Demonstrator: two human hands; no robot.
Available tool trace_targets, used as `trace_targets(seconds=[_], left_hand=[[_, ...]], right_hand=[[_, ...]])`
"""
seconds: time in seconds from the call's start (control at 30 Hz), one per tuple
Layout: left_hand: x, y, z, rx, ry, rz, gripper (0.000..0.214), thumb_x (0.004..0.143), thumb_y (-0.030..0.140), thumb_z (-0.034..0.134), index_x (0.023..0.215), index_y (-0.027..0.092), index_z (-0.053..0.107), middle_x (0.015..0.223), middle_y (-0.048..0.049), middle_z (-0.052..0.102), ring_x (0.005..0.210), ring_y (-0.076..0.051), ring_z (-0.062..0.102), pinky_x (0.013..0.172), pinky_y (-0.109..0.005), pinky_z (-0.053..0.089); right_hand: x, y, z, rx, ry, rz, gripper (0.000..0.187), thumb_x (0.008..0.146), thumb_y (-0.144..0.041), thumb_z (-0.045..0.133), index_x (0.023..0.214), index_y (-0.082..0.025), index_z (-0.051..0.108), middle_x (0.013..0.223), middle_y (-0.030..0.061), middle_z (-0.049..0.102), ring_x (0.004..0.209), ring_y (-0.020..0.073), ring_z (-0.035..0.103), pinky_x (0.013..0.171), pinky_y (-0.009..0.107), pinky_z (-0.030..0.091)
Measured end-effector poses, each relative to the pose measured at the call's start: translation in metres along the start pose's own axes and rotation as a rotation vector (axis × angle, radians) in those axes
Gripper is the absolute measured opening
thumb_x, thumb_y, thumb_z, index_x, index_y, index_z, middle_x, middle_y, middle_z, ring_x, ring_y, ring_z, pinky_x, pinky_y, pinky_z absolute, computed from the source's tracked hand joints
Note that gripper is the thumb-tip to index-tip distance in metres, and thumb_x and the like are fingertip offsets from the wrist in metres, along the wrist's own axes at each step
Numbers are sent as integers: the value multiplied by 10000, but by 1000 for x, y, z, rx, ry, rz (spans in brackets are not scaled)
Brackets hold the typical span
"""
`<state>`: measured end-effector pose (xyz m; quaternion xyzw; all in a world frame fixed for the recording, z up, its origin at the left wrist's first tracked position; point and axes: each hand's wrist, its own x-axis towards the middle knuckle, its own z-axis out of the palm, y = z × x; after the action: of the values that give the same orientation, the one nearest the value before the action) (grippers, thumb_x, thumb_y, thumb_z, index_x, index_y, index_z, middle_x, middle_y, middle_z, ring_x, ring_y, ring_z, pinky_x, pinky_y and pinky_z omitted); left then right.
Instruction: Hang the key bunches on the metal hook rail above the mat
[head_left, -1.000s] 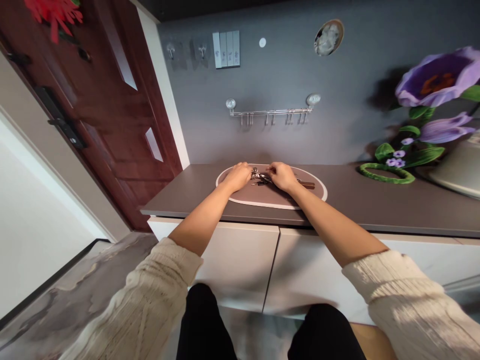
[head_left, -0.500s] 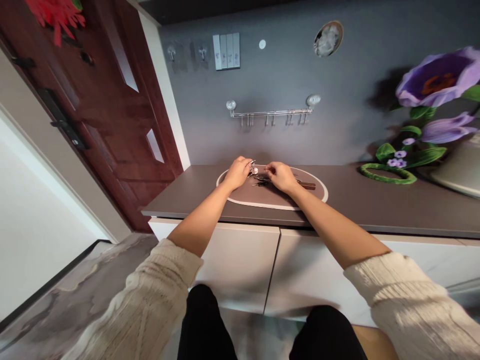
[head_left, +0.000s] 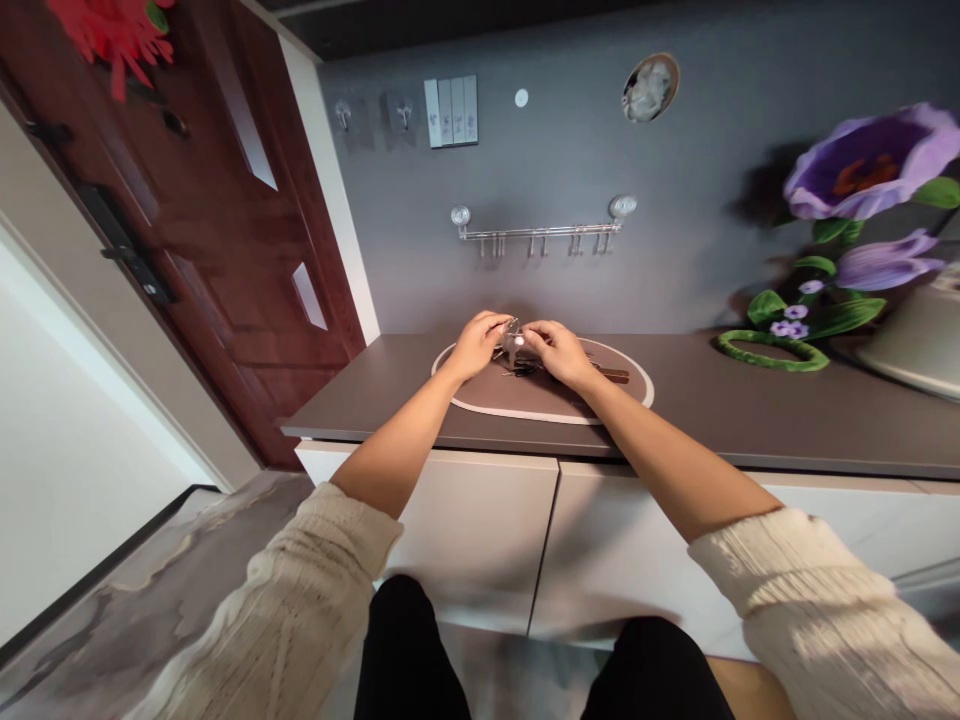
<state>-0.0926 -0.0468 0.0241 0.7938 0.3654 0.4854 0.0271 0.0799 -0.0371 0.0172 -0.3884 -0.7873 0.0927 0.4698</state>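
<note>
My left hand (head_left: 476,345) and my right hand (head_left: 556,353) meet above the middle of an oval brown mat (head_left: 540,400) with a cream rim. Between their fingertips, both hands pinch a small bunch of silver keys (head_left: 513,343), partly hidden by my fingers. Under my right wrist lies a brown, bar-shaped key fob (head_left: 613,375), apparently joined to the bunch. Darker keys (head_left: 521,370) rest on the mat just below my hands.
The mat lies on a dark grey counter (head_left: 360,385) above white cabinet doors (head_left: 465,540). A metal hook rail (head_left: 537,232) is mounted on the grey wall behind. A green ring-shaped ornament (head_left: 769,350) sits on the counter's right, and a reddish-brown door (head_left: 225,250) stands at left.
My hands have drawn closer together. The silver keys are raised slightly and now sit between the fingers of both hands.
</note>
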Motion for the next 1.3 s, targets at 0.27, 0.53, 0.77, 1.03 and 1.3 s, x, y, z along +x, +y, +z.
trace_targets(seconds=[0.27,0.53,0.77,1.03,1.3], left_hand=[[0,2,3,43,-3,66,257,863,158,389,1010,124,596,1002,-76,602,951,-124,543,897,-288,420],[-2,2,1,259,6,158,314,856,112,362,1075,162,580,1056,-61,629,988,-155,523,892,-326,418],[-5,4,-5,479,-9,208,342,837,85,388,1101,206,570,1095,-48,614,1030,-166,497,890,-336,382],[-7,6,-1,539,-5,142,240,857,232,434,1034,226,596,1017,-34,638,954,-178,508,826,-326,355],[-6,7,3,430,21,16,276,798,279,547,1066,218,573,1049,-33,630,979,-182,509,825,-314,358]], right_hand=[[-2,-3,2,404,-43,134,279,705,-420,585,791,-164,653,813,36,643,781,153,554,757,298,419],[-1,-8,0,695,-57,363,204,599,-330,642,701,-153,643,635,-5,618,595,101,515,643,248,407],[6,-1,-7,711,-15,414,157,570,-279,659,663,-153,650,606,-4,607,574,93,494,607,231,386],[9,-4,-11,657,48,411,284,543,-386,703,696,-159,625,614,-13,595,580,94,481,631,247,381],[23,-15,-14,496,5,226,335,630,-472,606,734,-157,562,673,2,582,652,123,509,696,282,397]])
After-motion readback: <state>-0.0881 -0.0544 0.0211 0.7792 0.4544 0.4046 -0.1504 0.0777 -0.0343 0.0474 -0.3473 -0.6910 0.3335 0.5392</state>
